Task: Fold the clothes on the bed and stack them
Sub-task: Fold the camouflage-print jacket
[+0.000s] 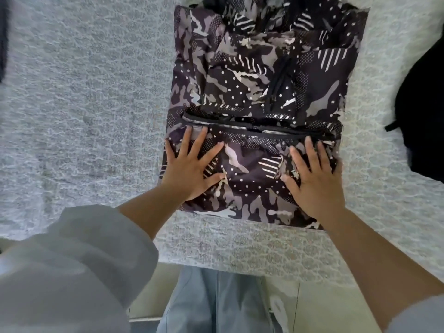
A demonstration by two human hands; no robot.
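Note:
A dark camouflage-patterned jacket (262,75) with white dots and stripes lies on the bed, sleeves folded in over its body. Its lower part is folded up towards the middle, the black hem band running across. My left hand (192,164) lies flat with spread fingers on the left side of that folded part. My right hand (312,174) presses flat on its right side. Neither hand grips the cloth.
The bed is covered by a grey-white textured bedspread (84,104). A black garment (422,116) lies at the right edge of the bed. A dark item (3,39) shows at the far left edge. The near bed edge, my legs and pale floor are below.

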